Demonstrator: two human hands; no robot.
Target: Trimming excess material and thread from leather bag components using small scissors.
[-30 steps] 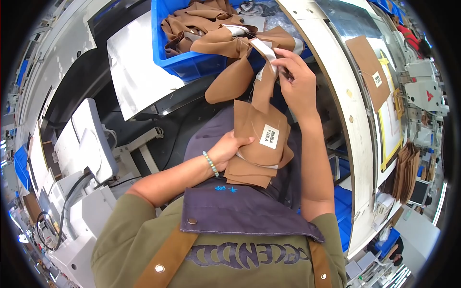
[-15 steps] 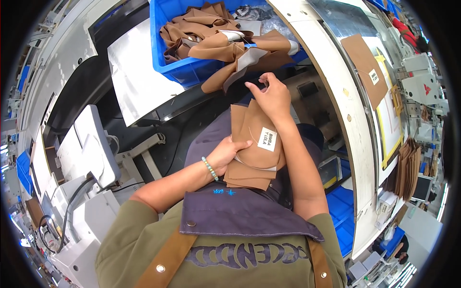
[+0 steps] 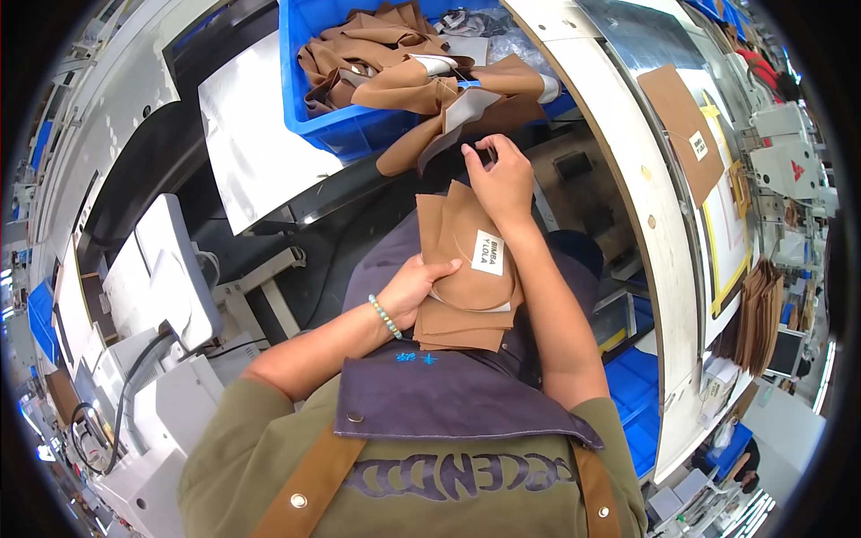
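Head view: the left hand grips a fanned stack of flat brown leather-like panels above the lap, a white rectangular label on the rounded top one. The right hand curls beyond; any hold is unclear.

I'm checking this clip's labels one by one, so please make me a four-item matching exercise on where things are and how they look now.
Column one
1. Left hand
2. Right hand
3. Bin
4. Bracelet

Column two
A. Blue, heaped with crumpled brown pieces
B. Made of small, pale, multicoloured beads
C. Fingers curled, seen between the blue container and the stack
D. Gripping the stack of flat brown pieces, thumb on top

Right pairs: 1-D, 2-C, 3-A, 4-B
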